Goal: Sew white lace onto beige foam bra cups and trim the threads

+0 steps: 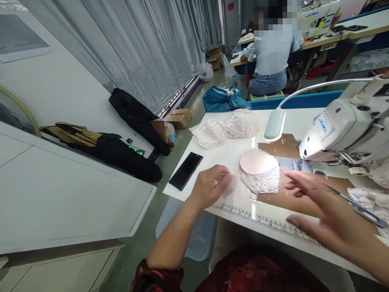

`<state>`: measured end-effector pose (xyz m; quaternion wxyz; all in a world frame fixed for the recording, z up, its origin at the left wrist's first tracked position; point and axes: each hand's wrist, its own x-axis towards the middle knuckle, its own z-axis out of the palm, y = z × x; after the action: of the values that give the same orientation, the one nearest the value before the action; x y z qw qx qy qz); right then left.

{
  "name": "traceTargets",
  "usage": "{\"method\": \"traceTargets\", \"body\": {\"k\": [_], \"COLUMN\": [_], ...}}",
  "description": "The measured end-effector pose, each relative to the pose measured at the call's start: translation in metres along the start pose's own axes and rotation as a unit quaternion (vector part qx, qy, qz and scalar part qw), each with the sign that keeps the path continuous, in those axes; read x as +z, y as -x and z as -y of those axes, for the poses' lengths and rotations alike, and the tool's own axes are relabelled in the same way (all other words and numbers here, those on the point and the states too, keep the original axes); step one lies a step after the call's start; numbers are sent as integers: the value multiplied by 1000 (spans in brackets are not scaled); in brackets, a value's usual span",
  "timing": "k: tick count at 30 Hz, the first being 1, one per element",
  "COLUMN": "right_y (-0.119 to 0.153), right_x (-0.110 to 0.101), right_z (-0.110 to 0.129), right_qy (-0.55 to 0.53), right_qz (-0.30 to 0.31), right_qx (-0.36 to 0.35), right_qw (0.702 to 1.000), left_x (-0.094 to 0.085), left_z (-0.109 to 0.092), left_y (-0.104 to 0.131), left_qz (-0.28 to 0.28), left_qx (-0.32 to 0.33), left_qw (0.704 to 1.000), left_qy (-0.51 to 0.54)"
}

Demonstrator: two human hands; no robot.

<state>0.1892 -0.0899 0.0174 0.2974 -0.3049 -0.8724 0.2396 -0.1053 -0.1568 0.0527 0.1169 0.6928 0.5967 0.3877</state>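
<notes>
A lace bra cup [263, 184] lies on the white table, with a smooth pale-pink oval pad [258, 161] over its upper part. To its left is my left hand [211, 185], its fingers curled in and slightly blurred; whether anything is pinched in them is hidden. My right hand [325, 207] hovers to the right of the cup, fingers stretched out and thumb apart, with nothing in its grasp. A slim metal cutting tool [364, 213] shows beyond the right hand, partly covered by it. Two more lace cups [209, 133] sit at the table's far left.
A sewing machine [337, 129] stands at the right, with a lamp [275, 123] over brown board [304, 198]. A black phone [186, 171] lies near the left edge. Measuring tape [264, 221] runs along the front. More lace [369, 202] is at right. A co-worker [270, 48] sits ahead.
</notes>
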Motion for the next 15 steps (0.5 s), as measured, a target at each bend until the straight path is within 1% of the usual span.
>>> {"method": "traceTargets", "body": {"k": [2, 3, 4, 5, 7, 9, 10, 11, 13, 14, 15], "right_y": [-9, -13, -18, -21, -23, -18, -12, -4, 16, 27, 38], "right_x": [12, 18, 23, 26, 29, 27, 26, 23, 14, 7, -2], "right_z": [32, 41, 46, 47, 40, 32, 30, 29, 27, 26, 22], "right_qy": [-43, -51, -56, -72, -122, -213, -273, -337, -438, -459, -456], "right_qz": [27, 17, -13, -33, -39, -36, -31, -24, -7, -7, -21], "right_qx": [-17, -12, 5, 28, 100, 178, 217, 257, 339, 374, 398], "right_qw": [999, 998, 998, 996, 987, 960, 936, 905, 833, 806, 796], "left_x": [21, 31, 40, 48, 62, 75, 81, 88, 99, 104, 106], "left_z": [-24, -34, -42, -48, -53, -48, -44, -38, -28, -23, -17], "left_y": [-3, -5, -7, -10, -19, -32, -39, -46, -58, -61, -63], "left_qz": [26, 45, 62, 79, 113, 138, 144, 150, 175, 195, 217], "left_qx": [31, 31, 24, 11, -15, -29, -23, -7, 39, 60, 75], "left_qw": [997, 994, 988, 981, 964, 958, 963, 971, 982, 979, 970], "left_qy": [62, 99, 137, 176, 240, 251, 228, 184, 51, -21, -83]}}
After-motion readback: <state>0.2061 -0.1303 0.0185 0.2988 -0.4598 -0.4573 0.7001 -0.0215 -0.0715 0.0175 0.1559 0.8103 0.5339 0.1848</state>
